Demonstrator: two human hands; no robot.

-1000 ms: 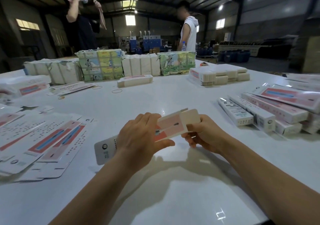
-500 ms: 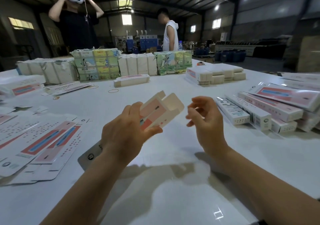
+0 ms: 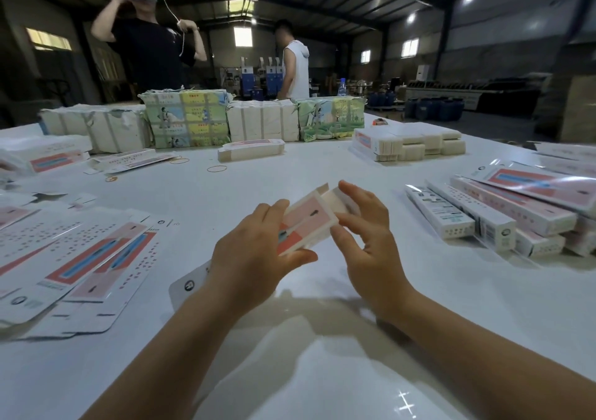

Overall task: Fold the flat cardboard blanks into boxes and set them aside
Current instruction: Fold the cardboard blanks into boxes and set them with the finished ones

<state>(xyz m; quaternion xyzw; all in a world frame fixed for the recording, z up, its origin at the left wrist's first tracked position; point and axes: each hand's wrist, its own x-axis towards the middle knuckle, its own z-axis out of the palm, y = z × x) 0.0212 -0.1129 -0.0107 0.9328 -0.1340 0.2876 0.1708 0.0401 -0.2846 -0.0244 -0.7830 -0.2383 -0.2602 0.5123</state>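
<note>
From the head camera I am looking down at a white table (image 3: 322, 371) with both forearms reaching in. The left hand (image 3: 254, 258) is gripping a half-formed box (image 3: 306, 226), fingers curled over its top edge and thumb pressing along its lower side, so the box is sitting above the table between the two hands. Its pink and red printed face is tilting up toward me. The far end is standing open; I am seeing pale flaps there and cannot tell whether anything is inside. The right hand (image 3: 367, 242) is touching that open end with loosely spread, nearly straight fingers, the thumb lying just under the box's right corner, and it is not closing around anything.

Under the left wrist, the near end of the same box is poking out as a white tab with a round black mark.

Left of the left-hand fingers, flat blanks (image 3: 77, 258) are lying overlapped on the table. Right of the right-hand fingers, finished boxes (image 3: 483, 219) are lying side by side and stacked, ends closed, with some clear-wrapped packs resting on top of them.

Beyond the fingertips, wrapped bundles (image 3: 187, 119) are standing in a row, a few rubber bands (image 3: 216, 168) are lying before them, and two people are standing behind.
</note>
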